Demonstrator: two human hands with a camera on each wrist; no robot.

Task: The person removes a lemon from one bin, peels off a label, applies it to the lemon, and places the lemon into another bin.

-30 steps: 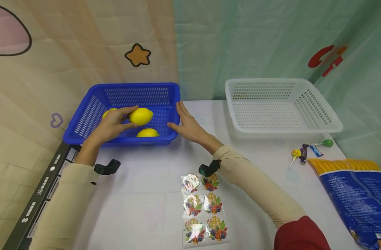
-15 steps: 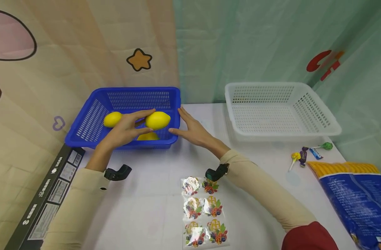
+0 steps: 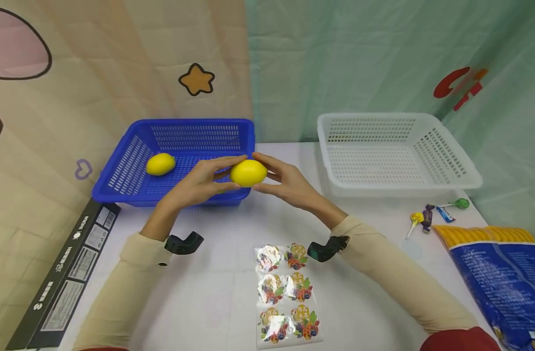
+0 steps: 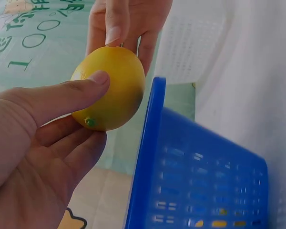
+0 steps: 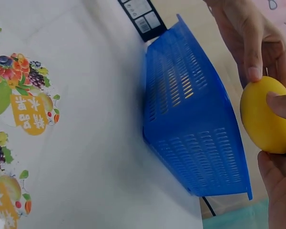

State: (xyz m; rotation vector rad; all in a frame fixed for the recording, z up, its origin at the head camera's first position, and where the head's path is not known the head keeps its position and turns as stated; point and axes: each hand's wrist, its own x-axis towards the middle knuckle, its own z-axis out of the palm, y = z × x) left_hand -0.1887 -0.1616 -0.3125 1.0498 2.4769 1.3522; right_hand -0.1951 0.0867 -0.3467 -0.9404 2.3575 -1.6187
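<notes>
Above the right edge of the blue basket (image 3: 131, 197), a yellow lemon (image 3: 248, 173) is held up between both hands. My left hand (image 3: 201, 181) pinches its left end with thumb and fingers, and my right hand (image 3: 289, 181) grips the right end the same way. In the left wrist view a small green stem tip shows on the lemon (image 4: 115, 90), near the left fingers. A second lemon (image 3: 161, 164) lies in the basket's left part. Only a sliver of a third yellow fruit shows below my left hand; the hand and basket rim hide the rest.
A white basket (image 3: 399, 186) stands at the back right. A sheet of fruit stickers (image 3: 287, 295) lies front centre. At right are several candies (image 3: 427, 218) and a blue and yellow bag (image 3: 504, 278). A long black box (image 3: 69, 268) lies along the left edge.
My left hand has carried the lemon rightward from inside the blue basket to its right rim. My right hand has left the rim and now grips the lemon too.
</notes>
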